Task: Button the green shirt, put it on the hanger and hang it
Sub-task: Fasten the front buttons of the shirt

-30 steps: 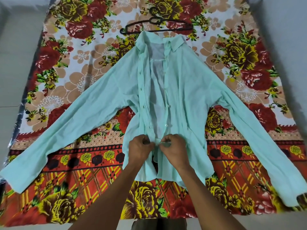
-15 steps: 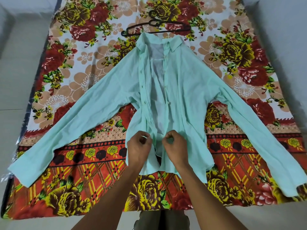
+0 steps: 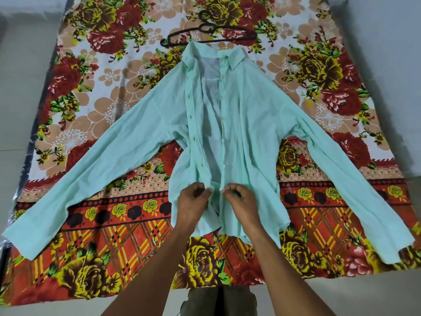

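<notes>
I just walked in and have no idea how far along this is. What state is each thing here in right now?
green shirt: spread flat on the blanket, sleeves out, front open, buttons above the hands undone.
hanger: lying on the blanket beyond the collar, bare, unused.
left hand: pinches the left front edge near the hem.
right hand: pinches the right front edge near the hem.
floral blanket: spread flat under the shirt.

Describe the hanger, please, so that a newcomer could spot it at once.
Start at the flowered blanket and find the green shirt spread on it. Just beyond its collar lies the hanger, a thin dark wire outline, unlike the printed flowers around it.
</notes>
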